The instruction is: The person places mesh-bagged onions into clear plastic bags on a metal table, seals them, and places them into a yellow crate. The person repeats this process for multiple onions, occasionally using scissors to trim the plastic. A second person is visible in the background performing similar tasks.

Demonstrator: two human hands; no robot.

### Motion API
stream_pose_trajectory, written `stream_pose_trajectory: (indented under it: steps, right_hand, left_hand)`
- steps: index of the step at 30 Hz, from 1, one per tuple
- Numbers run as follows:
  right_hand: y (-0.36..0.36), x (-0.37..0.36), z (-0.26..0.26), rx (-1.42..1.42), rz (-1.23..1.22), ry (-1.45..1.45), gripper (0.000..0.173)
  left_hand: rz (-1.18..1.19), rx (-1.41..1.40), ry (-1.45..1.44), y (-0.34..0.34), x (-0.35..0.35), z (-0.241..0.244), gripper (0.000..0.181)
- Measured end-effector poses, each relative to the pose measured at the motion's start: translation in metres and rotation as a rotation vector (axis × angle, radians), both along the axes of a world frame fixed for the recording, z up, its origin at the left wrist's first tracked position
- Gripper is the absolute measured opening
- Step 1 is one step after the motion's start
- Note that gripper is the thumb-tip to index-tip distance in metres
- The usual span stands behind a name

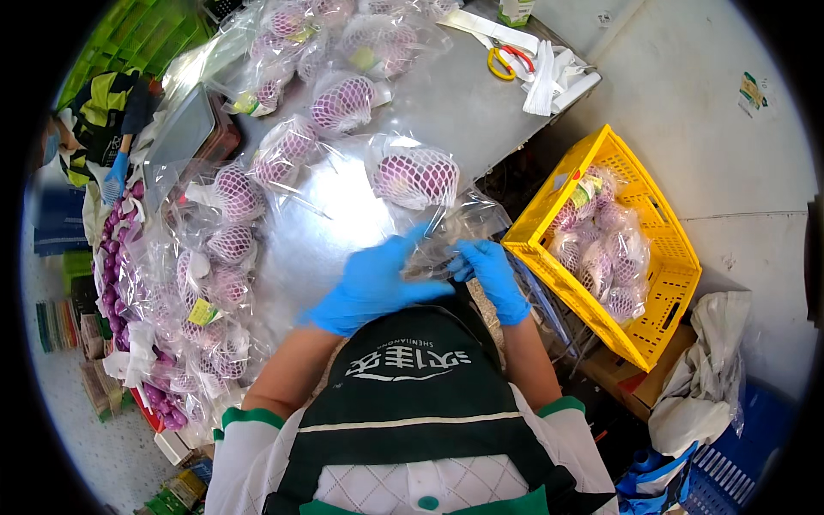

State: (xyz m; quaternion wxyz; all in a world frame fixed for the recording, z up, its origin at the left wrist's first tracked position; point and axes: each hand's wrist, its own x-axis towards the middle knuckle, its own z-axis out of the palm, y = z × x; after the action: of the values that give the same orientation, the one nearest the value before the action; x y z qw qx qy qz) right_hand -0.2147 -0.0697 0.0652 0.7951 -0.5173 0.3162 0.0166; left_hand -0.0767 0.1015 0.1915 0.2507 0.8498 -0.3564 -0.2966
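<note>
A clear plastic bag holding purple onions in white foam netting (417, 178) lies on the metal table (444, 116) just ahead of my hands. My left hand (380, 277), in a blue glove, is spread beside the near end of the bag; its fingers are apart and blurred. The fingers of my right hand (488, 273), gloved alike, are pinched together at the loose clear film (454, 225) of the bag's mouth, by the table's edge. More bagged, netted onions (232, 241) are heaped along the table's left side and top (344, 102).
A tilted yellow crate (544, 248) with bagged onions stands at the right. Scissors (505, 61) and white strips (544, 77) lie at the table's far corner. Loose purple onions (111, 257) are at the far left, beside a co-worker's gloved hand (116, 177). A green crate (138, 48) stands behind.
</note>
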Motion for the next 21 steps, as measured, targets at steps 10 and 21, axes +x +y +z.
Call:
stream_pose_trajectory:
  steps: [10,21]
  right_hand:
    - [-0.003,-0.022,-0.008,-0.077,-0.084,0.036,0.027]
    - [0.003,-0.025,-0.019,-0.051,-0.167,-0.022,0.028]
  left_hand:
    - [0.423,-0.320,0.084,0.066,-0.006,-0.005,0.031]
    - [0.039,-0.333,-0.035,0.020,-0.020,-0.043,0.019]
